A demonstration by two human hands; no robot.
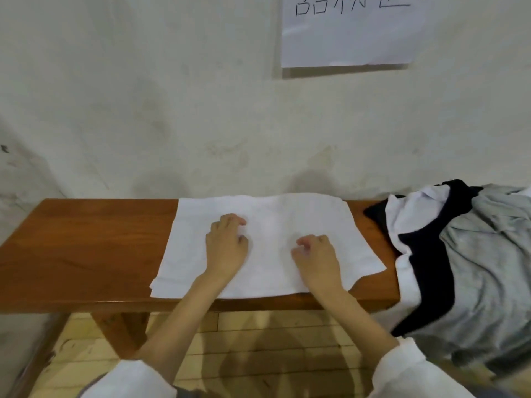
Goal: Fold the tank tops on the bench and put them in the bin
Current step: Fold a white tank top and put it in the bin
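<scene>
**Folding just getting started: one top flat, a heap waiting**

We are looking at the white tank top (287, 214), which is lying spread out in the middle of the frame, covering the centre of the wooden bench (86, 239) from back edge to front edge. It is looking flat and roughly squared off, with doubled edges showing at its lower left corner, though how many folds are in it I cannot say.

Both hands are resting on top of it. The left hand (227, 248) is sitting just left of centre and the right hand (317, 258) just right of centre, slightly lower in the frame. The fingers (232, 219) of both are curling inward against the cloth; whether they are nipping fabric or only pressing it flat, I cannot tell.

Over at the right edge of the frame, a pile of clothes (474, 254) is slumping across the end of the bench and spilling past its front edge: grey, black and white pieces all tangled together, none of them looking folded.

As for the bin, it is not showing anywhere in this view (nor is any finished stack). So, by my reckoning, the job is sitting near its start: this top is needing its folds completed, and the whole heap is waiting behind it.
</scene>
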